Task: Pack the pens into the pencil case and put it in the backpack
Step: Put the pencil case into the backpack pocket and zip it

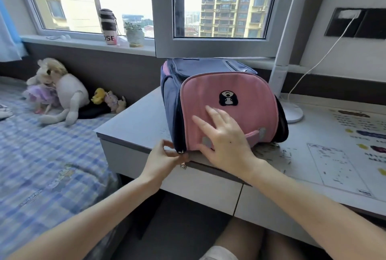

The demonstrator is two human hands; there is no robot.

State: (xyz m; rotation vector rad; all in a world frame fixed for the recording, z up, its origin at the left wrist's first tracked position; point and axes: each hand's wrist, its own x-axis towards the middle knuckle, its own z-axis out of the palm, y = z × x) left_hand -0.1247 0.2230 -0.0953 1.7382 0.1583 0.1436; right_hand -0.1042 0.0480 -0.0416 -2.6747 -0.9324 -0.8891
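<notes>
A pink and navy backpack lies on the desk near its front left corner, its pink top flap facing me. My right hand presses flat on the pink flap with fingers spread. My left hand pinches the zipper pull at the bag's lower left corner, by the desk edge. A second pull dangles just below it. No pencil case or pens are in sight.
The grey desk has drawers under its front edge. A white lamp base stands right of the bag, and a printed mat covers the right side. A bed with dolls lies left. A bottle and plant stand on the sill.
</notes>
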